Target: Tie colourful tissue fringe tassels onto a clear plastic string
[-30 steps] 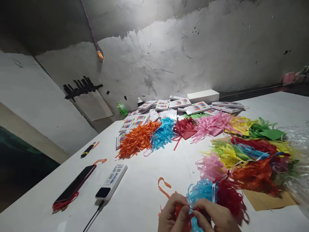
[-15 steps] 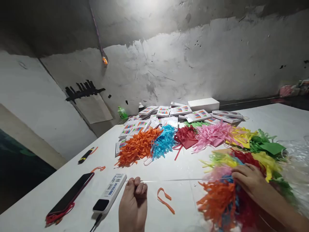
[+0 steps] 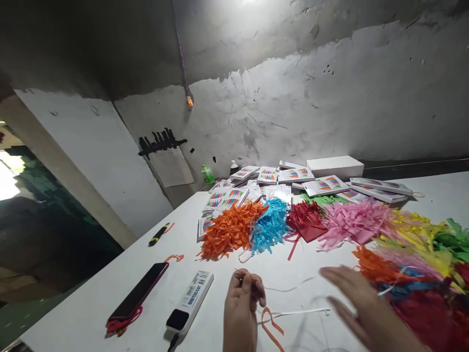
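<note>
My left hand (image 3: 242,305) is closed above the tabletop, thumb and fingers pinched on a thin string (image 3: 285,290). The string curves slackly away to the right. Near its wrist lies a curled orange paper strip (image 3: 271,328). My right hand (image 3: 361,305) is smeared by motion, its thumb and fingers spread apart with nothing seen between them. Beside it rests a multicoloured bundle of fringed paper tassels (image 3: 377,266), orange, blue, red and yellow, partly covered by that hand. A white strip (image 3: 302,312) extends between the hands.
Fringed tassels in orange (image 3: 232,232), blue (image 3: 271,227), red (image 3: 307,222) and pink (image 3: 355,220) line the table (image 3: 216,318). Behind them are piled printed packs (image 3: 326,185) and a white box (image 3: 335,166). A phone (image 3: 139,296), a white device (image 3: 190,300) and a cutter (image 3: 159,234) lie left.
My right hand has come off the tassel bundle and opened. The string, taut between the hands before, now hangs loose from my left hand. The view has swung left.
</note>
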`<control>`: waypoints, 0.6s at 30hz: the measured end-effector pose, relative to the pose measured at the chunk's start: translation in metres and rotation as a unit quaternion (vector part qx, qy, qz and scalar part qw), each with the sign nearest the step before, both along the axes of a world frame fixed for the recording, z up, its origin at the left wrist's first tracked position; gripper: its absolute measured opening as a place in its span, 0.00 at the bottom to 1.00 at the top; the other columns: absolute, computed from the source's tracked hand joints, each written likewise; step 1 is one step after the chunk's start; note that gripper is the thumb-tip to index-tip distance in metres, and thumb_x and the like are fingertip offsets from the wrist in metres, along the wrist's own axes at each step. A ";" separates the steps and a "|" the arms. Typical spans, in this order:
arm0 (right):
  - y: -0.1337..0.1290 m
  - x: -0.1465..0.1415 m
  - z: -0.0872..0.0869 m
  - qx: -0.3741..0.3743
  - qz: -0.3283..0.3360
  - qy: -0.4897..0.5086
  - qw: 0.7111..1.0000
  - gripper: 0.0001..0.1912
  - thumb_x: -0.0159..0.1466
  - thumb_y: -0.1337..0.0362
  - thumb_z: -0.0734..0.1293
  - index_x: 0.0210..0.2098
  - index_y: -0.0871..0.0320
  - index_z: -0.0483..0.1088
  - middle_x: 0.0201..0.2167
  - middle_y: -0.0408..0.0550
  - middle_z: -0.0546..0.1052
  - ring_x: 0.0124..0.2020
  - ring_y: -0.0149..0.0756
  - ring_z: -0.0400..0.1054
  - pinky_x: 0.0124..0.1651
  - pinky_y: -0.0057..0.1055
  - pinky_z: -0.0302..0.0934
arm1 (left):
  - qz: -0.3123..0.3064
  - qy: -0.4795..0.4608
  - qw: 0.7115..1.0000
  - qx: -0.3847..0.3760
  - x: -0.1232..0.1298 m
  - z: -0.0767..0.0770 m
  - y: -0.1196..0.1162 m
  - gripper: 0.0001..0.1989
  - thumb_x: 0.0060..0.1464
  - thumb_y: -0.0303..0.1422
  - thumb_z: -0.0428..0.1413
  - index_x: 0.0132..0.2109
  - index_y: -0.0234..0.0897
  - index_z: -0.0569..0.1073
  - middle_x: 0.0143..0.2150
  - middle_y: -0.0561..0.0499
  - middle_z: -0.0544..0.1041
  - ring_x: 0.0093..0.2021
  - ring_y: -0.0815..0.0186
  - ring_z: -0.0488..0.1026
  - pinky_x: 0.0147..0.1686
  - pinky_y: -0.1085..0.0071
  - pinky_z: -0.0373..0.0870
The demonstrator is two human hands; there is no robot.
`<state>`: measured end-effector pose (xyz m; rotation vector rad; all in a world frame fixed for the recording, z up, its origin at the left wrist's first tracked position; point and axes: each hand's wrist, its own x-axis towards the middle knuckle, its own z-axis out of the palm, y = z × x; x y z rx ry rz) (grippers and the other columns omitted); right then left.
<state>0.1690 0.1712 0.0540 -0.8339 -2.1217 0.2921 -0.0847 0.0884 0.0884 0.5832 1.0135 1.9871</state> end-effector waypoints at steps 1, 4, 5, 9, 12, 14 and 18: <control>-0.012 -0.033 0.006 -0.017 0.048 -0.006 0.999 0.26 0.59 0.62 0.69 0.57 0.42 0.69 0.51 0.47 0.82 0.52 0.54 0.74 0.55 0.50 0.66 | -0.027 0.014 1.000 -0.006 0.006 -0.002 -0.001 0.18 0.48 0.42 0.70 0.35 0.38 0.71 0.25 0.55 0.76 0.23 0.72 0.68 0.22 0.79 0.67; -0.028 -0.094 0.015 -0.172 0.160 0.009 0.972 0.17 0.58 0.61 0.68 0.47 0.47 0.75 0.44 0.48 0.84 0.46 0.53 0.74 0.52 0.50 0.65 | -0.072 0.040 0.997 -0.010 0.014 -0.005 -0.004 0.17 0.53 0.43 0.66 0.34 0.38 0.70 0.25 0.55 0.77 0.22 0.73 0.68 0.24 0.78 0.66; -0.028 -0.102 0.016 -0.212 0.173 0.016 0.962 0.10 0.60 0.61 0.66 0.40 0.49 0.76 0.37 0.48 0.83 0.41 0.51 0.74 0.48 0.49 0.65 | -0.075 0.044 0.996 -0.011 0.013 -0.005 -0.005 0.17 0.53 0.44 0.66 0.34 0.38 0.69 0.25 0.55 0.77 0.21 0.73 0.68 0.23 0.78 0.65; -0.025 -0.100 0.014 -0.320 0.172 0.064 0.929 0.13 0.64 0.56 0.62 0.26 0.51 0.70 0.23 0.43 0.74 0.29 0.42 0.66 0.34 0.39 0.60 | -0.057 0.056 0.996 -0.036 0.001 -0.004 -0.008 0.18 0.52 0.44 0.66 0.35 0.38 0.68 0.27 0.52 0.80 0.20 0.74 0.69 0.24 0.77 0.64; -0.024 -0.086 0.015 -0.394 0.190 0.131 0.890 0.14 0.63 0.50 0.63 0.26 0.51 0.69 0.27 0.42 0.72 0.32 0.41 0.67 0.37 0.38 0.62 | -0.038 0.072 0.995 -0.057 -0.010 -0.007 -0.006 0.17 0.54 0.43 0.66 0.36 0.38 0.68 0.32 0.51 0.81 0.22 0.72 0.70 0.26 0.76 0.66; -0.020 -0.072 0.016 -0.449 0.188 0.181 0.854 0.16 0.62 0.48 0.62 0.26 0.50 0.68 0.23 0.41 0.69 0.27 0.38 0.66 0.32 0.36 0.62 | -0.014 0.091 0.994 -0.061 -0.018 -0.011 -0.002 0.17 0.54 0.44 0.64 0.37 0.39 0.68 0.33 0.51 0.81 0.23 0.72 0.71 0.27 0.75 0.67; 0.007 -0.019 0.018 -0.518 0.027 0.431 0.738 0.16 0.49 0.54 0.73 0.21 0.50 0.61 0.18 0.33 0.54 0.16 0.27 0.47 0.18 0.29 0.48 | 0.070 0.211 0.969 -0.108 -0.044 -0.020 0.010 0.15 0.60 0.47 0.55 0.38 0.40 0.64 0.38 0.47 0.81 0.25 0.68 0.73 0.27 0.71 0.70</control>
